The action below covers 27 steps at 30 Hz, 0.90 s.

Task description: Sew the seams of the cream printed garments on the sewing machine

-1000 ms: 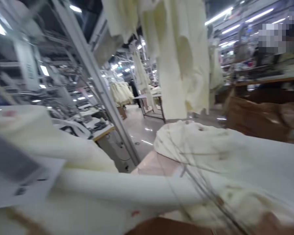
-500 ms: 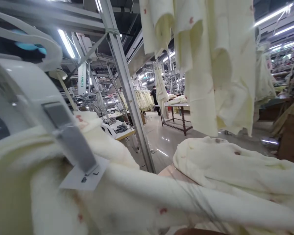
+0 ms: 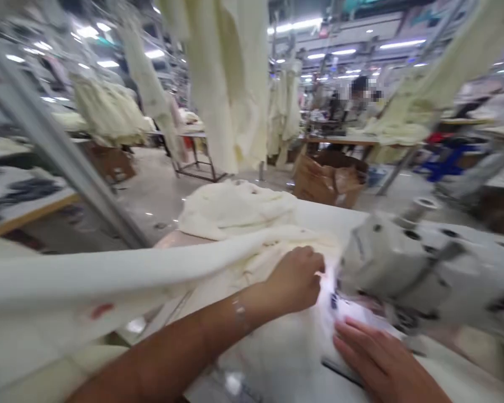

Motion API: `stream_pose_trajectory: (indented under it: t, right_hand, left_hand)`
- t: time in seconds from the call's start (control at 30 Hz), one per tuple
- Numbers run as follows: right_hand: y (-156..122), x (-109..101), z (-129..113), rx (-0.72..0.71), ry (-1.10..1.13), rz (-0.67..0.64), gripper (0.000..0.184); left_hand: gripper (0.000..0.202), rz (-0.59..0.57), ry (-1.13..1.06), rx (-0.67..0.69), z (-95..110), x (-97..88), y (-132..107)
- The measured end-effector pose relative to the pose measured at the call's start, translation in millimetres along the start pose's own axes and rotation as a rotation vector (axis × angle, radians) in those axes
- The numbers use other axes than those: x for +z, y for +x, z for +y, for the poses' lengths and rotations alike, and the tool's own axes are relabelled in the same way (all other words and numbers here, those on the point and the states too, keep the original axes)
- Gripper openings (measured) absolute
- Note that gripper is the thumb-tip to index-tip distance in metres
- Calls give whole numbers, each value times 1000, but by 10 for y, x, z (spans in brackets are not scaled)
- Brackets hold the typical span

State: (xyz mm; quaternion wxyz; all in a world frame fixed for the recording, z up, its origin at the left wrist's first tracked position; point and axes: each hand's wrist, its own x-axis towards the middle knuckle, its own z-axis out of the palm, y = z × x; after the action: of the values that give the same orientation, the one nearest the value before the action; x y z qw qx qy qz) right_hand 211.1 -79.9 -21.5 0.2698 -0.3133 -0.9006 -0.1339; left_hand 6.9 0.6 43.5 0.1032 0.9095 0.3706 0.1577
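A white sewing machine (image 3: 420, 268) stands at the right of the work table. My left hand (image 3: 296, 280) reaches across to the needle area, fingers curled on the cream fabric (image 3: 243, 215) bunched there. A long strip of the same cream fabric (image 3: 88, 274) stretches from the machine to the left. My right hand (image 3: 382, 358) lies flat, fingers stretched out, on the fabric in front of the needle. The picture is smeared by motion.
Cream garments (image 3: 231, 78) hang from overhead. A slanted metal post (image 3: 63, 151) stands at the left. A brown cardboard box (image 3: 330, 179) sits beyond the table. Other tables and a person (image 3: 359, 98) are farther back.
The view has swung right and down from the hanging garments and a machine at the left to the sewing machine. Both my hands have come into view at the needle.
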Motion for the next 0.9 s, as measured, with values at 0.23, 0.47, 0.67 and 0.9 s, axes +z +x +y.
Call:
stream_pose_trajectory:
  t: [0.23,0.47,0.67,0.9]
  right_hand:
    - [184,-171,-242,125,124,-126,26]
    - [240,-84,-292,217,152,-172,16]
    - [245,-111,-368,144,230,-155,17]
    - [166,-148,-506,156,323,-203,12]
  left_hand:
    - [35,-64,-62,90,210,144,-822]
    - [18,105,-157,89,105,287,-594]
    - [18,119,-173,5,217,211,-576]
    - [38,-135,-61,112,152,-37,-361]
